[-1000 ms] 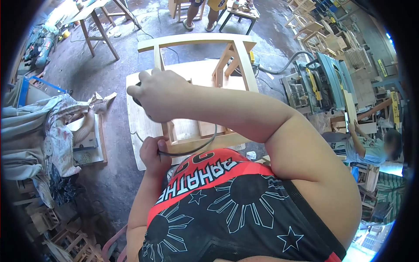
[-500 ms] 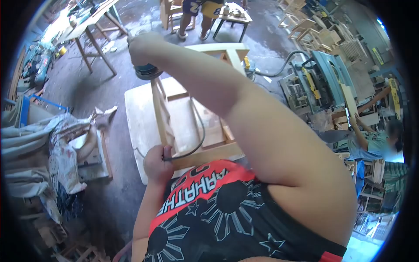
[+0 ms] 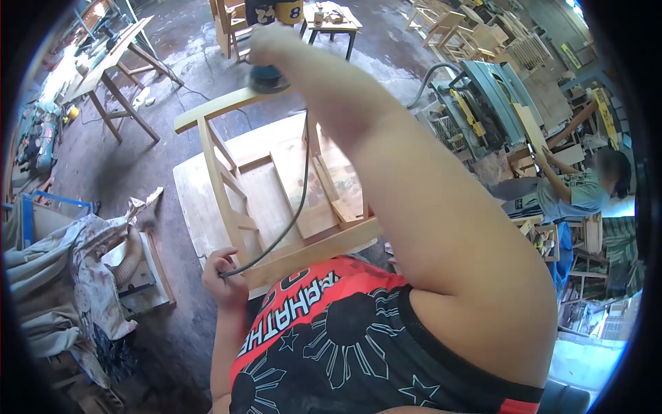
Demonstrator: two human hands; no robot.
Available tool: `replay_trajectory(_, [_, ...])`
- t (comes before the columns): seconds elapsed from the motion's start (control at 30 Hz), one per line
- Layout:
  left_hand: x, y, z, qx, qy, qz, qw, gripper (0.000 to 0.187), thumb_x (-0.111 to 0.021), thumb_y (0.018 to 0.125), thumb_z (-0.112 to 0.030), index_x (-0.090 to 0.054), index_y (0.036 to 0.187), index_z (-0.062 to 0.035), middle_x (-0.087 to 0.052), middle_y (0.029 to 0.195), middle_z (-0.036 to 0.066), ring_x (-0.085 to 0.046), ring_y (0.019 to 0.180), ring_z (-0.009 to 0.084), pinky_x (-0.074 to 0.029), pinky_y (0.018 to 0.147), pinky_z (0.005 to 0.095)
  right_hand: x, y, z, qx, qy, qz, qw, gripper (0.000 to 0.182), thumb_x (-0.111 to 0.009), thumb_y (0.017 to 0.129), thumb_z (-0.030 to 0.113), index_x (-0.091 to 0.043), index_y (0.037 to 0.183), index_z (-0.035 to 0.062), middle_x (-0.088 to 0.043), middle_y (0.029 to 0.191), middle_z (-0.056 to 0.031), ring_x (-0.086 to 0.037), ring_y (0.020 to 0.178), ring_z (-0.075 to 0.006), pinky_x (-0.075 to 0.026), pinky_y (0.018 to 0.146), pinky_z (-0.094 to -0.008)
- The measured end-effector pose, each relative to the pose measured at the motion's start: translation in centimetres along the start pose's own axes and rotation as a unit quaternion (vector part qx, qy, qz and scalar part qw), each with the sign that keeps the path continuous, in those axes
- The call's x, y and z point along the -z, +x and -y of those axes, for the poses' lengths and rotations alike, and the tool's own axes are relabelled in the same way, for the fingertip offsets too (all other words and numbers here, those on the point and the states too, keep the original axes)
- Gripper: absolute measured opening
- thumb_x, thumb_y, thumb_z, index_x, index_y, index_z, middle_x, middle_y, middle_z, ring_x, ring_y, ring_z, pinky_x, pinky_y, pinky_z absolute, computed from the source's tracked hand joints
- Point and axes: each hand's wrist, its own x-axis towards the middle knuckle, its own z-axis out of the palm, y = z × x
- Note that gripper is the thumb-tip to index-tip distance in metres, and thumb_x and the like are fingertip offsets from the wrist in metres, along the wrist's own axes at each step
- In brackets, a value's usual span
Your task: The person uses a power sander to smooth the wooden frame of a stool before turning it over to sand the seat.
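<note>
Pale open wooden frame between the hands; round blue power tool gripped in right hand at long pale rail; thin dark cord in curled left hand. Apparently smoothing the rail; next, calling for slack cord.

Sander under right grip, cord in left grip, wooden frame ahead and right of it, cloth to its left

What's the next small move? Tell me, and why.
Probably slide the round tool left along the far rail: the right hand grips it there, the rail's left stretch is uncovered, and the left hand holds the cord clear of it.
</note>
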Motion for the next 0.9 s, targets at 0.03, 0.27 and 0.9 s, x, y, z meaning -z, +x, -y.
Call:
replay_trajectory(0.03, [-0.1,-0.1,0.9,-0.008,-0.029,-0.019,0.999,0.055,-0.046,0.121,-0.039,-0.074,0.098,0.0024,-0.065,0.082,0.006,-0.055,0.071,0.0131,-0.044,0.066,0.0313,-1.5,2.2,-2.3,-0.027,0.018,-0.017,0.999,0.065,-0.074,0.095,0.034,-0.061,0.154,0.0085,-0.071,0.149,-0.0167,-0.069,0.137,-0.0361,-0.058,0.111,-0.051])
replay_trajectory(0.27, [0.3,0.2,0.7,0.035,0.009,-0.012,0.999,0.058,-0.04,0.123,-0.042,-0.076,0.103,-0.0007,-0.062,0.083,0.003,-0.055,0.078,0.0131,-0.044,0.071,0.0305,-2.9,3.9,-14.0,-0.109,-0.038,-0.015,0.993,0.054,-0.074,0.092,0.028,-0.069,0.143,0.0111,-0.072,0.144,-0.0182,-0.072,0.13,-0.0365,-0.058,0.108,-0.0487])
replay_trajectory(0.9, [-0.2,1.7,0.7,-0.016,0.109,0.087,0.99,0.055,-0.043,0.121,-0.041,-0.077,0.104,-0.0005,-0.062,0.077,0.008,-0.062,0.072,0.0204,-0.047,0.067,0.0371,-1.5,-4.7,-12.6,-0.045,-0.079,0.029,0.995,0.038,-0.077,0.088,0.019,-0.083,0.122,0.0022,-0.081,0.125,-0.0209,-0.08,0.112,-0.0352,-0.066,0.091,-0.0457])
